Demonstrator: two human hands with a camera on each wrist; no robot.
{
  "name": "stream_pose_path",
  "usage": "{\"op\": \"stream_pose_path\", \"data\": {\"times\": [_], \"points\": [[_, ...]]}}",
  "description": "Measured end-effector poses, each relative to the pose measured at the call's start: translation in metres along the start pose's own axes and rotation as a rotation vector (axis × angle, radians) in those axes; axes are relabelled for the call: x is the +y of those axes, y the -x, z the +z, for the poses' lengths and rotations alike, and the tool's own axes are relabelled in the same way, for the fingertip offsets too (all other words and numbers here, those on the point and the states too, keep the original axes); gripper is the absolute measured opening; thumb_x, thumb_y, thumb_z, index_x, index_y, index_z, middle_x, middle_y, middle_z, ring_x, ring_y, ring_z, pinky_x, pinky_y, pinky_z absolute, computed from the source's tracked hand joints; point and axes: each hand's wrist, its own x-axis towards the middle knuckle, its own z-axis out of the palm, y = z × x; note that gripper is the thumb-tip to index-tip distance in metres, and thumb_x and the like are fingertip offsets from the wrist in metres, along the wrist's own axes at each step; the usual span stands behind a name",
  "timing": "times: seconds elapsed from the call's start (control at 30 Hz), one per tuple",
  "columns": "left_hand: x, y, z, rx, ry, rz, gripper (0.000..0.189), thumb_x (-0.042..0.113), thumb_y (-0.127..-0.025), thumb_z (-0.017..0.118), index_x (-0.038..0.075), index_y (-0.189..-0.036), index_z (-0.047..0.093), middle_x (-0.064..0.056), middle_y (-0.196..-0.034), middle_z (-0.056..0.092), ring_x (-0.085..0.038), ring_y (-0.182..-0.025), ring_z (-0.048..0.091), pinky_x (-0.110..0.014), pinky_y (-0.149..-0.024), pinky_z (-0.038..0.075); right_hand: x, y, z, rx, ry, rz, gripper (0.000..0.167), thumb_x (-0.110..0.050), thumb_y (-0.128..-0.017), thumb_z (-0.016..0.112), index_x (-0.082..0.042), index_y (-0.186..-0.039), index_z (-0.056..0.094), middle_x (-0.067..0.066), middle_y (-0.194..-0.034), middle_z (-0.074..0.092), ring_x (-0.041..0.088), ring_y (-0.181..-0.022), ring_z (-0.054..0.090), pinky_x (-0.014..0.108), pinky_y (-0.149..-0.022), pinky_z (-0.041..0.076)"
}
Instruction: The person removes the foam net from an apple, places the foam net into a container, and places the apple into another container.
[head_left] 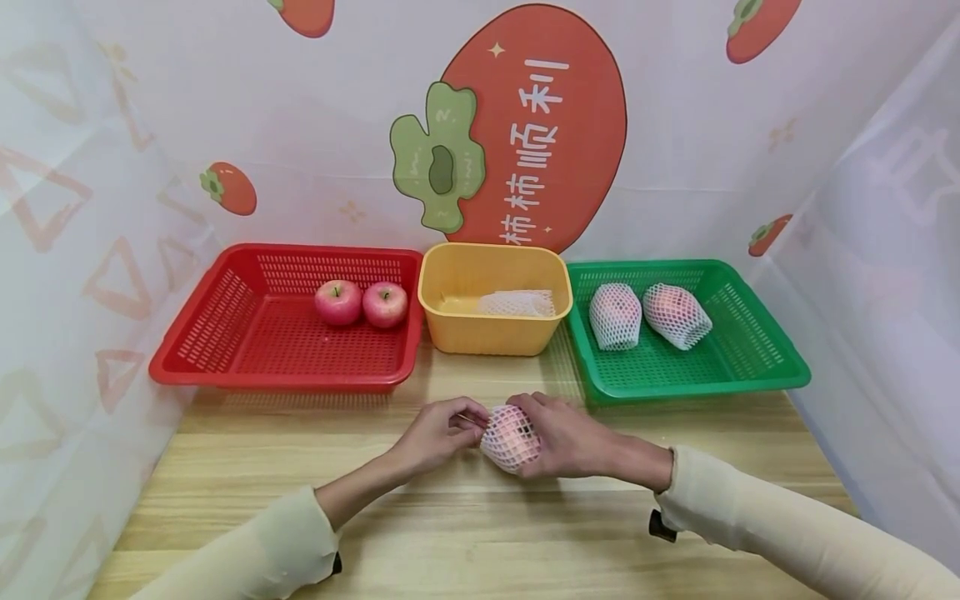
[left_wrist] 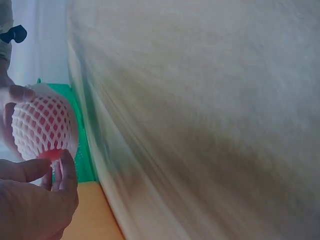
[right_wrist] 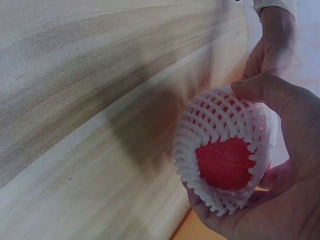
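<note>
An apple (right_wrist: 226,162) in a white foam net (head_left: 508,442) is held just above or on the wooden table; contact with the wood cannot be told. My right hand (head_left: 573,437) grips it from the right, thumb on one side and fingers curled round the other. From the left, my left hand (head_left: 438,433) reaches the net's open end, its thumb and forefinger pinching at the rim. In the left wrist view, red skin shows at that opening, close to the left fingertips (left_wrist: 65,162). The right wrist view shows a wide round opening at the net's other end.
At the back left stands a red basket (head_left: 285,379) with two bare apples (head_left: 360,303). A yellow bin (head_left: 495,333) in the middle holds flat white foam nets (head_left: 517,302). On the right, a green basket (head_left: 697,387) contains two netted apples (head_left: 617,315). Printed cloth hangs behind.
</note>
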Motion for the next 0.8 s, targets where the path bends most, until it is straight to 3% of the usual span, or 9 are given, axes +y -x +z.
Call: {"op": "stream_pose_path", "data": {"times": [0.17,0.43,0.63,0.8], "points": [[-0.004,0.000,0.005,-0.037,0.026,0.014,0.031,-0.011,-0.093,0.069,-0.011,-0.124,0.065,-0.027,-0.123,0.070,-0.037,-0.109,0.073,-0.028,-0.091,0.061,-0.001,-0.001,0.003,-0.004,0.005,0.000,0.089,-0.033,-0.070,0.093,-0.003,-0.144,0.054,0.011,-0.118,0.067,0.022,-0.097,0.067,0.040,-0.081,0.060],[-0.004,0.001,0.008,-0.131,0.109,-0.026,0.054,-0.012,-0.089,0.075,-0.013,-0.139,0.054,-0.033,-0.137,0.061,-0.045,-0.122,0.067,-0.029,-0.095,0.060,0.000,-0.002,0.006,0.003,-0.008,0.010,0.092,-0.036,-0.072,0.095,0.000,-0.146,0.053,0.017,-0.122,0.068,0.026,-0.101,0.069,0.043,-0.084,0.060],[-0.001,0.000,0.011,-0.175,0.034,-0.004,0.064,-0.012,-0.087,0.076,-0.009,-0.145,0.049,-0.028,-0.139,0.059,-0.042,-0.123,0.066,-0.033,-0.097,0.060,0.000,-0.002,0.010,0.024,-0.009,0.001,0.097,-0.043,-0.072,0.097,0.002,-0.146,0.053,0.018,-0.123,0.070,0.025,-0.101,0.070,0.038,-0.082,0.060],[0.001,-0.001,0.014,-0.192,-0.031,0.028,0.072,-0.008,-0.082,0.081,-0.003,-0.147,0.048,-0.019,-0.133,0.064,-0.031,-0.119,0.067,-0.027,-0.093,0.059,-0.002,-0.004,0.012,0.042,-0.030,-0.038,0.091,-0.039,-0.071,0.099,0.002,-0.141,0.056,0.013,-0.118,0.073,0.020,-0.102,0.071,0.033,-0.083,0.060]]}}
